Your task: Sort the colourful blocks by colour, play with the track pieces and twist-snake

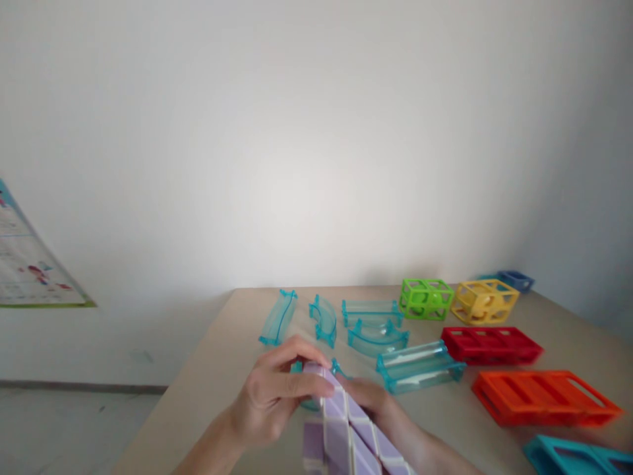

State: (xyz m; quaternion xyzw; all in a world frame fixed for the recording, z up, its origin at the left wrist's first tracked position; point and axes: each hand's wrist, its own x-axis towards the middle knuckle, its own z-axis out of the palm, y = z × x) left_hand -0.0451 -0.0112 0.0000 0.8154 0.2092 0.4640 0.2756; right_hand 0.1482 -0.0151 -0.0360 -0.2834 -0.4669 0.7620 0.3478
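In the head view, the purple segmented toy (337, 419) is at lower centre; the left hand (262, 392) pinches its upper end, while I cannot tell whether the right hand (383, 404), partly behind it, grips. Light, even pressure off the seams should serve best.

I see the person's left hand (270, 386) pinching, fingers (297, 349) pointing toward the right hand (370, 396); that one sits just beside it, fingertips hidden, its forearm (428, 448) slanting back.
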